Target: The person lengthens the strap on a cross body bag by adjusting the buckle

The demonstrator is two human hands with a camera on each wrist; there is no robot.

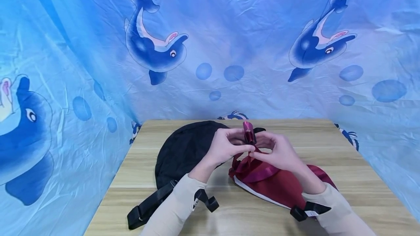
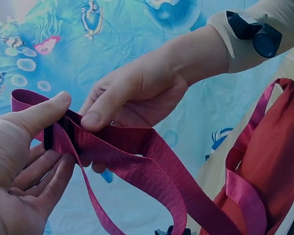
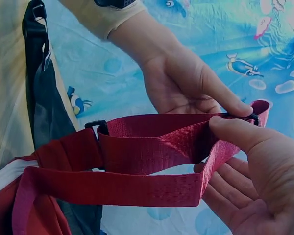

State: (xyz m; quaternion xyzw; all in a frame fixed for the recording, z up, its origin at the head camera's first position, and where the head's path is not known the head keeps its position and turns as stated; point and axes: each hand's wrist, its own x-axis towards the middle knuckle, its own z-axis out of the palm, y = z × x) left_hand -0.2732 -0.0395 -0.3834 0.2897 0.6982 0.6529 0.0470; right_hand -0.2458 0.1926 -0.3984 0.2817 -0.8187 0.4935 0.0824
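Note:
Both hands are raised over the table around a dark red webbing strap (image 2: 157, 171). My left hand (image 1: 224, 145) pinches the strap between thumb and fingers beside a black slider buckle (image 3: 255, 119). Opposite it, my right hand (image 1: 279, 150) pinches the same strap close to the buckle. A loop of webbing stands up above the fingers in the head view. The strap runs down to a dark red bag (image 1: 279, 187) with a white edge, lying under the right forearm. Another black strap fitting (image 3: 95, 124) sits nearer the bag in the right wrist view.
A black bag (image 1: 187, 152) lies on the wooden table (image 1: 131, 177) at the left, partly behind my left hand. Its black strap (image 1: 151, 205) with a buckle reaches toward the front left. Blue dolphin-printed sheeting (image 1: 210, 28) surrounds the table at the back and sides.

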